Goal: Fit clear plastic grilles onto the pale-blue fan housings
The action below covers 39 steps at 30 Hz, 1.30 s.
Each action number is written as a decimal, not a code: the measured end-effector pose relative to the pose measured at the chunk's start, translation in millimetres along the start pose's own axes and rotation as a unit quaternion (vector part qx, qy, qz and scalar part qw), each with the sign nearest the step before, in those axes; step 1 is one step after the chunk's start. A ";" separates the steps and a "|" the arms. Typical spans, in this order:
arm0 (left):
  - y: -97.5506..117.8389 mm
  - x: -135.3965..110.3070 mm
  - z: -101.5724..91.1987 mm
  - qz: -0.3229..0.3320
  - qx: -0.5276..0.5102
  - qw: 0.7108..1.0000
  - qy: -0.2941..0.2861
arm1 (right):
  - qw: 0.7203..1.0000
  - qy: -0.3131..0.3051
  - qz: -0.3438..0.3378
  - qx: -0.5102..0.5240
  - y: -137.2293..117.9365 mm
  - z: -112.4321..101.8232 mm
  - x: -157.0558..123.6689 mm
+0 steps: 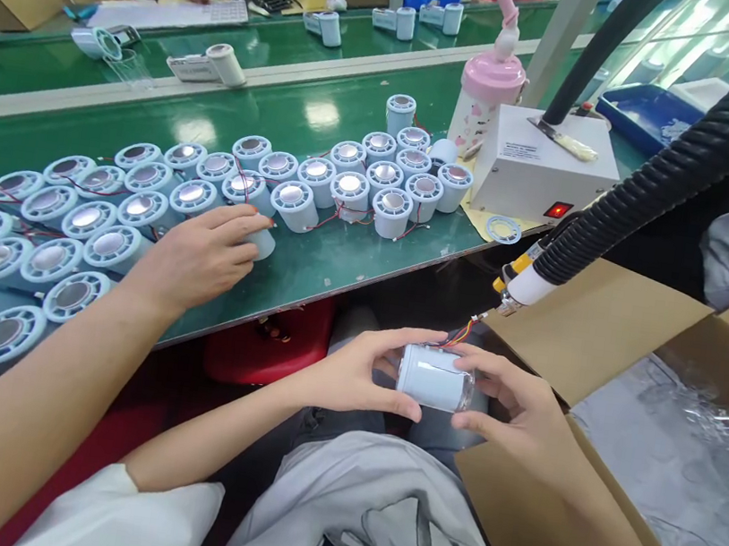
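Observation:
In the head view, a light-blue cylindrical housing (pixel 435 379) lies sideways above my lap, with a clear plastic cover at its right end. My left hand (pixel 372 372) grips its left end between thumb and fingers. At the covered end, my right hand (pixel 513 401) closes its thumb and fingertips on it. Red, yellow and black wires (pixel 461 334) rise from the housing's upper side, just below the metal tip of a black corrugated hose (pixel 618 209) with a white and yellow end.
Many similar blue housings (pixel 294 195) with thin red wires stand on the green table (pixel 353 258). A co-worker's hand (pixel 205 251) reaches in from the left, touching one. A white box (pixel 543 162) and pink-lidded bottle (pixel 488 92) stand behind. A cardboard carton (pixel 600 333) holds clear plastic parts.

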<state>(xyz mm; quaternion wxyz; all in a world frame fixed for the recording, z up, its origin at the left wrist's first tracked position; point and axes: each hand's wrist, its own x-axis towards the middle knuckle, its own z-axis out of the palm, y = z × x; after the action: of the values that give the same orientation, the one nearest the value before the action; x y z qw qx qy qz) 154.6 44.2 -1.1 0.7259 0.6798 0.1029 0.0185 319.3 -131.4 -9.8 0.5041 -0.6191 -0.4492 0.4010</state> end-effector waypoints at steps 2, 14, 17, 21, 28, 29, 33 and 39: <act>1.0 -1.0 0.3 0.026 0.007 1.000 -0.004 | 1.000 -0.010 0.017 0.024 -2.1 -0.5 0.5; 3.1 -3.6 0.2 0.070 0.069 0.995 -0.015 | 0.988 -0.033 0.084 0.127 -4.2 -0.7 0.9; 3.4 -3.9 -0.3 0.078 0.080 0.994 -0.015 | 0.981 -0.032 0.106 0.160 -5.0 1.3 2.1; 2.8 -4.9 -0.8 0.087 0.087 0.992 -0.019 | 0.972 -0.033 0.129 0.195 -2.4 2.9 3.7; 2.4 -5.6 -2.0 0.105 0.105 0.989 -0.027 | 0.949 -0.025 0.200 0.243 -0.6 7.3 5.3; 2.5 -5.6 -2.0 0.107 0.106 0.988 -0.029 | 0.946 -0.028 0.209 0.248 -1.8 8.4 5.6; 2.3 -5.3 -2.3 0.120 0.116 0.985 -0.035 | 0.935 -0.032 0.238 0.260 -6.9 13.0 7.8; -3.3 -4.1 -3.4 0.152 0.097 0.983 -0.038 | 0.905 -0.049 0.293 0.305 -10.0 18.4 12.1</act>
<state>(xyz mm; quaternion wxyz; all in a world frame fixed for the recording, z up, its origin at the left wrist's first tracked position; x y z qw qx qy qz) 149.6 46.6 -4.0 0.6483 0.7552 -0.0286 0.0927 303.6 -114.1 -3.5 0.5058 -0.5181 -0.1277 0.6779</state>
